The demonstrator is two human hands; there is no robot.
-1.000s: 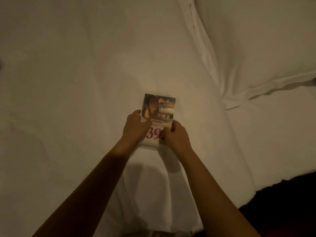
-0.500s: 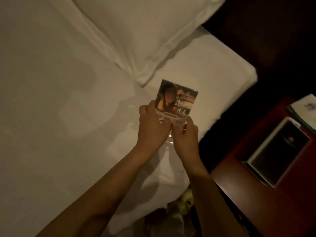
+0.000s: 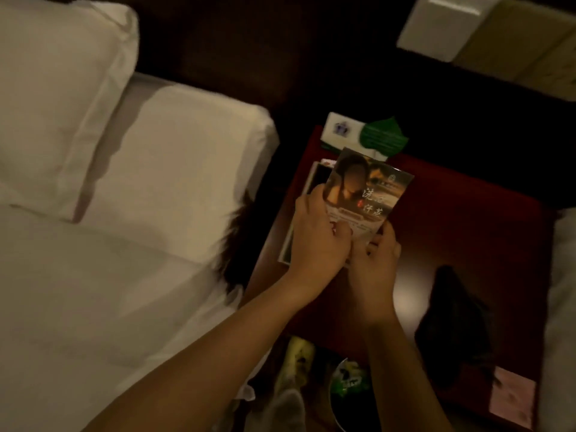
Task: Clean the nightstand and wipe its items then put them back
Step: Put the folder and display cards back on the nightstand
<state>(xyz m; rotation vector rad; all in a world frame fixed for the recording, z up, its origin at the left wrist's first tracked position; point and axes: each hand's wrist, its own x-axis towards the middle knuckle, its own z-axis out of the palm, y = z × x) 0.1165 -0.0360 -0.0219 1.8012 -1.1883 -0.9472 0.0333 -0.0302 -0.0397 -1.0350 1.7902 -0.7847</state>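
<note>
The printed card is held up over the red bench, tilted, its picture side facing the camera. The left grip grasps its left edge, fingers curled round it and the thumb across the lower front. The right grip pinches its lower right corner from below. The foot of the card is hidden by both, so I cannot tell whether it touches the bench.

Under the left grip lies a flat dark tray with a pale rim. Beyond the grips, at the far edge of the bench, are a white card and a green leaf-shaped card. To the right of the right grip and nearer the person lies a dark crumpled thing, probably a cloth, and nearer yet a pink note. Left of the grips are the bed and its pillow.

This looks like the putting-back step. The next move calls for picking a bare patch of bench just right of the tray, lowering the foot of the card flat onto it, and loosening both grips only once it stands by itself.
</note>
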